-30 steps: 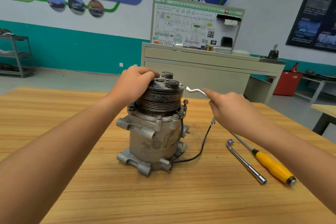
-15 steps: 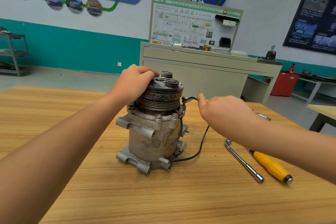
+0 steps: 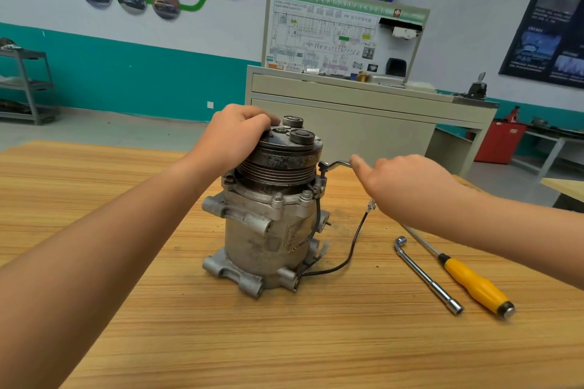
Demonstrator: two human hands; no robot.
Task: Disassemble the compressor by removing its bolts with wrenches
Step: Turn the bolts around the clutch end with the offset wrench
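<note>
Now | compressor (image 3: 268,230) 1 | spanner (image 3: 335,164) 1 | socket wrench (image 3: 428,276) 1 | screwdriver (image 3: 474,287) 1

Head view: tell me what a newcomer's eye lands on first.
A grimy compressor stands upright on the wooden table, with the left hand gripping its dark pulley top. The right hand holds a wrench at its upper right edge. An L-shaped socket wrench and a yellow-handled screwdriver lie to the right.
</note>
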